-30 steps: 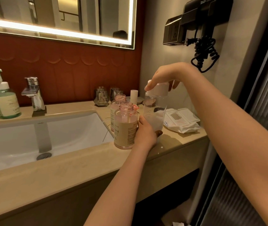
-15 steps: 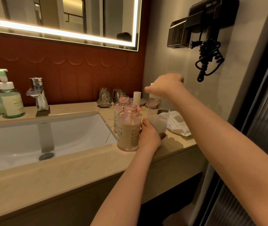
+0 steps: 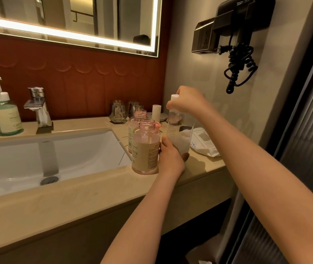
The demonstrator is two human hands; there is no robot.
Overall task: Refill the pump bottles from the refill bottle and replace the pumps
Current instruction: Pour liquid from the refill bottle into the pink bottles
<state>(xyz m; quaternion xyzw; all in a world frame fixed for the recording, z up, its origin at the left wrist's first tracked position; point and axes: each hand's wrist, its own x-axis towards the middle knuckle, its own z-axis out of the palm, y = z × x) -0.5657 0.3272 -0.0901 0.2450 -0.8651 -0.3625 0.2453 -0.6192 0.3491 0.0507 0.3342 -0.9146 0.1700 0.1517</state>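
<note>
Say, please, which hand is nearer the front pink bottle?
Left. The left hand is beside the front pink bottle, holding the refill bottle; the right hand grips its cap above.

Dim warm light from mirror strip [image 3: 72,35], wide-angle edge bending.

The refill bottle [image 3: 179,138] I hold is clear, smooth plastic with a matt white plastic cap [image 3: 174,97]. The two pump bottles [image 3: 145,134] beside it are glossy, see-through pink plastic with matt beige paper labels [image 3: 148,155]. The desk [image 3: 75,202] looks like polished beige stone, the sink [image 3: 18,162] is glossy white ceramic, and the tap [image 3: 37,105] is mirror-bright metal.
</note>
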